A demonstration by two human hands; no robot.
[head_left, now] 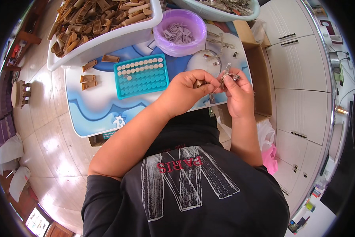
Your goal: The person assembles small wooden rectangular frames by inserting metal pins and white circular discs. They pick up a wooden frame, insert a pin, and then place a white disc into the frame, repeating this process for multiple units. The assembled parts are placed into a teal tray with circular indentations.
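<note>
Fingers of the left hand (187,91) pinch a small brown clip piece (197,83); the right hand (236,89) grips what looks like springy metal wire (226,75), right of the teal tray (141,75). Both seem light and stiff; pinch them at the ends.

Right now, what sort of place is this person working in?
Likely a home used for piecework assembly: tiled floor, white cabinets, and a small blue-and-white table with a white tub of brown clip parts and a teal sorting tray.
</note>
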